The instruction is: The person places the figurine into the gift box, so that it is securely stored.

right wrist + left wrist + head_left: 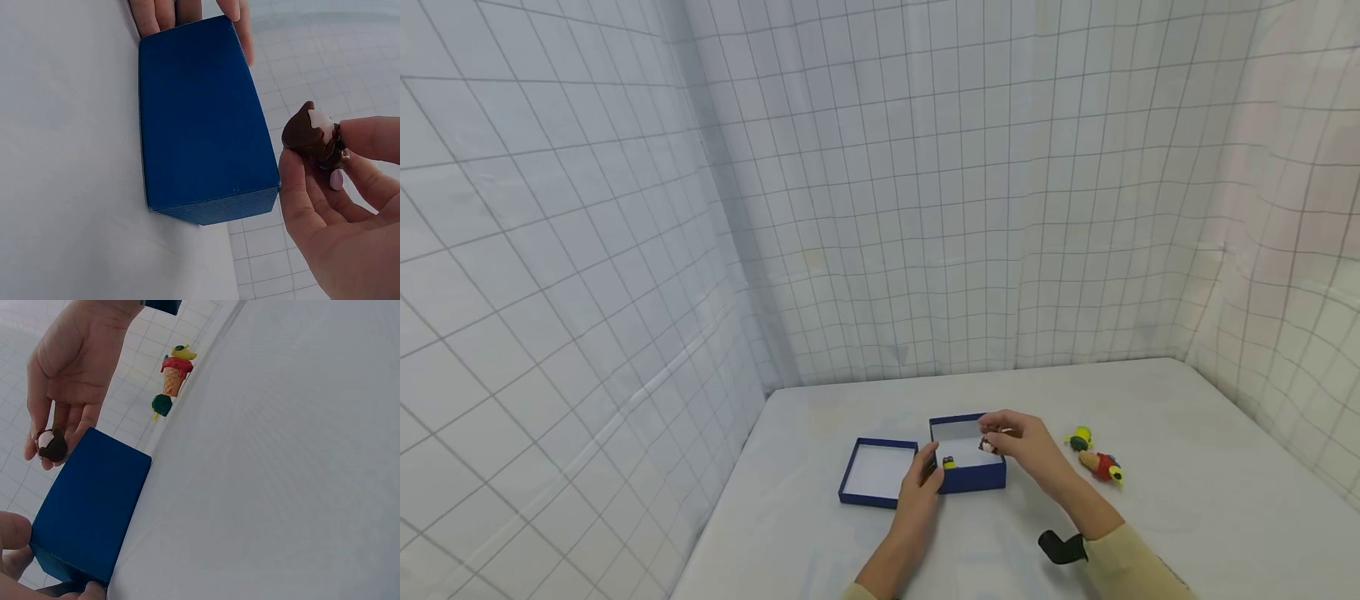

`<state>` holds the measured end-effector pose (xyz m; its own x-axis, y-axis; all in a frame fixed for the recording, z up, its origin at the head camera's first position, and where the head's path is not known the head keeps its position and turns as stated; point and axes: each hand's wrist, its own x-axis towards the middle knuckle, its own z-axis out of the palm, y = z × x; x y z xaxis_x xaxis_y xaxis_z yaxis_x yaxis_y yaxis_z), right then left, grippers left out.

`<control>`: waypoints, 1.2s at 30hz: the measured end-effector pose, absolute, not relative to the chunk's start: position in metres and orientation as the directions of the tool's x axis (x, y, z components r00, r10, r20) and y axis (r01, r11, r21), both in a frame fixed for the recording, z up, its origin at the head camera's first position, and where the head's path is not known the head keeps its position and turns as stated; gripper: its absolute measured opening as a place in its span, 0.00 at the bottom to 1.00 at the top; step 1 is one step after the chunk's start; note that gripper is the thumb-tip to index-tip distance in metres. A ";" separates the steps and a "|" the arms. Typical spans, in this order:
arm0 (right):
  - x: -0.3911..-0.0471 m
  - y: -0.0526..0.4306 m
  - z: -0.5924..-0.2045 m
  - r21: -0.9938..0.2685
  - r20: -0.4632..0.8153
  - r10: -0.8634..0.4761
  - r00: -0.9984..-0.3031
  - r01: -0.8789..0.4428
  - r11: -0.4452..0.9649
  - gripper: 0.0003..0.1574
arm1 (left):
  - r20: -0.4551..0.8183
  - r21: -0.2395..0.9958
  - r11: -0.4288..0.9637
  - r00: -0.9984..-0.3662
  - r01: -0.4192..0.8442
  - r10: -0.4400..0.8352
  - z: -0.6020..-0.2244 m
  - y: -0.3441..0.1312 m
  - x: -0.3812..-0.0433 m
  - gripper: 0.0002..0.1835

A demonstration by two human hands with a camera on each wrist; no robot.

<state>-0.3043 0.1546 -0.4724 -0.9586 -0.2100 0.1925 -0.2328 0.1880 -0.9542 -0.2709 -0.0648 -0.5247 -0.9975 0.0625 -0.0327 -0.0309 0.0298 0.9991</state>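
A small glossy brown-and-white figure (pixel 306 132) is pinched between the thumb and fingers of my right hand (pixel 1026 443). That hand hovers at the right side of an open blue box (pixel 973 478), above its white inside. With my left hand (pixel 916 493) I grip the box's left end, the thumb and fingers around its corner, as the right wrist view shows too. Inside, near the box's front left corner, lies a small yellow-and-black piece (pixel 949 462). The box stands on the white table, its tall blue wall (pixel 94 503) facing me.
A shallow blue lid (pixel 878 471) with a white inside lies left of the box. To the right are an ice-cream cone toy (pixel 1102 465) with a red top and a yellow-and-green toy (pixel 1081 438). White gridded curtains (pixel 887 208) enclose the table (pixel 805 425).
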 end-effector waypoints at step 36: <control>-0.317 0.132 -0.481 -0.814 0.316 -0.262 -0.912 -0.402 0.418 0.20 | -0.003 1.000 0.029 -0.998 -0.002 0.062 -0.526 -0.064 -0.271 0.26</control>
